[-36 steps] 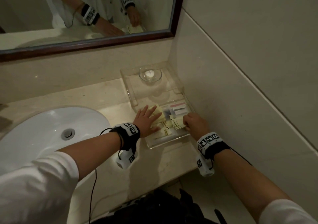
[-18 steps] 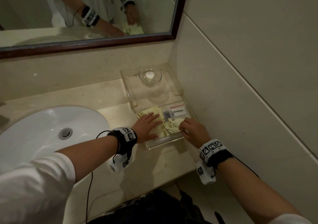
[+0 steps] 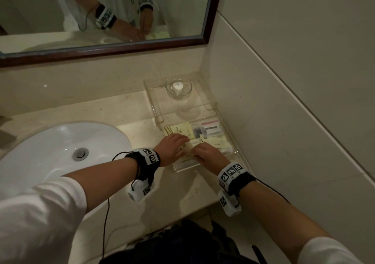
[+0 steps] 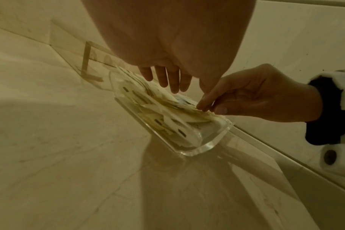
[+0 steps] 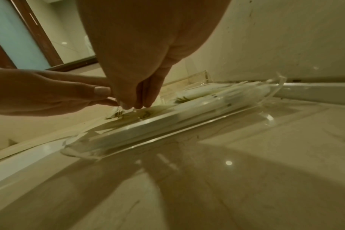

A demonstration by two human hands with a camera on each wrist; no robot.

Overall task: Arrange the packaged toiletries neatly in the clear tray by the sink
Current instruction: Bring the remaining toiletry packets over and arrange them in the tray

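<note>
At frame centre my left hand lies flat on the packets in the clear tray; my right hand apparently pinches one by the near rim, wall close right.

Packets partly hidden under both hands — print perhaps too blurred to read.
</note>
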